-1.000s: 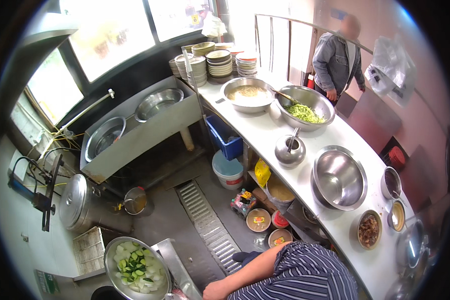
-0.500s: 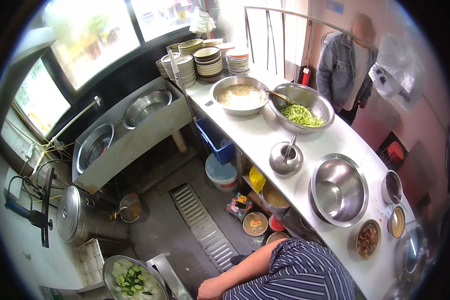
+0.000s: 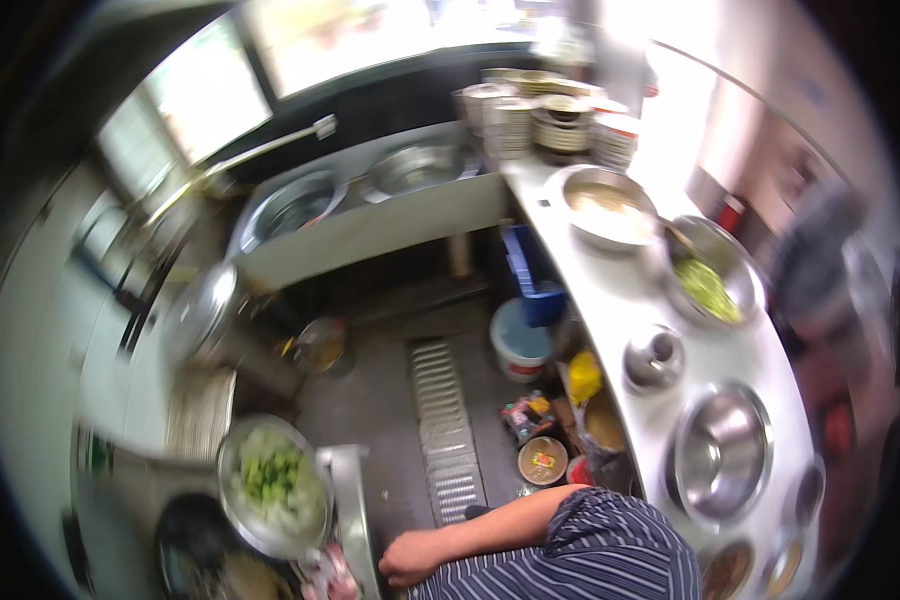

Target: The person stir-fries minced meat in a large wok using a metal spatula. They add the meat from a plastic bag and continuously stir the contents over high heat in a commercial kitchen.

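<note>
My right hand (image 3: 410,558) is at the bottom centre, its bare forearm coming from a dark striped sleeve (image 3: 620,530) on the right. The fingers are curled closed; whatever they may hold is hidden. Left of the hand runs a narrow metal ledge (image 3: 350,480). Beyond it stands a metal bowl (image 3: 232,515) of chopped green vegetable pieces (image 3: 270,475) and pale ones (image 3: 295,508). Some blurred pinkish pieces (image 3: 332,575) lie between bowl and hand. My left hand is out of view.
The white counter (image 3: 620,310) on the right carries a bowl of green shreds (image 3: 708,288), a big metal bowl (image 3: 725,455), a metal pot (image 3: 655,357) and stacked dishes (image 3: 560,130). A floor grate (image 3: 438,400), white bucket (image 3: 520,345) and blue crate (image 3: 540,300) lie below.
My view has swung to the left, blurring the picture, so the counter sits farther right. More of the vegetable bowl and a dark pan beside it now show. My right hand stays low and closed.
</note>
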### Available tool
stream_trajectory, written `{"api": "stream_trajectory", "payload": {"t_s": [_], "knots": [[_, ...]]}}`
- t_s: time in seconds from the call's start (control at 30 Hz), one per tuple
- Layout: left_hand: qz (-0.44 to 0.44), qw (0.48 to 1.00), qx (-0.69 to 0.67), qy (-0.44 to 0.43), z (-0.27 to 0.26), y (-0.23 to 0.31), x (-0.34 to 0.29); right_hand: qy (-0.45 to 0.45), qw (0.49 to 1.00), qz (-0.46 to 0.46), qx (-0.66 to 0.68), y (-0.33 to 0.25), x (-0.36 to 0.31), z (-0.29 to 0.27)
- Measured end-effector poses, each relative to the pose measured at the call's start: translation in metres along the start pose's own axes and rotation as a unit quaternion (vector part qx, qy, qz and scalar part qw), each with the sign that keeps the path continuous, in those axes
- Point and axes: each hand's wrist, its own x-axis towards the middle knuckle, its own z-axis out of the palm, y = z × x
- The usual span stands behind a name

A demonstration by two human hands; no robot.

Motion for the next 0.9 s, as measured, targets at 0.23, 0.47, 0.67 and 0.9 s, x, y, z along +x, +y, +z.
{"api": "stream_trajectory", "payload": {"t_s": [0.23, 0.47, 0.67, 0.9], "knots": [[-0.180, 0.966, -0.183, -0.019, -0.032, 0.026, 0.005, -0.061, 0.994, -0.087, 0.033, -0.033, 0.027, -0.002], [-0.196, 0.969, -0.125, 0.080, -0.047, 0.038, -0.030, -0.072, 0.989, -0.123, 0.028, -0.095, 0.134, 0.087], [-0.216, 0.964, -0.152, 0.012, -0.094, 0.022, -0.066, -0.097, 0.972, -0.182, 0.115, -0.159, 0.231, 0.168], [-0.438, 0.829, -0.340, 0.075, -0.106, -0.040, -0.266, -0.059, 0.983, -0.168, 0.038, -0.190, 0.276, 0.144]]}}
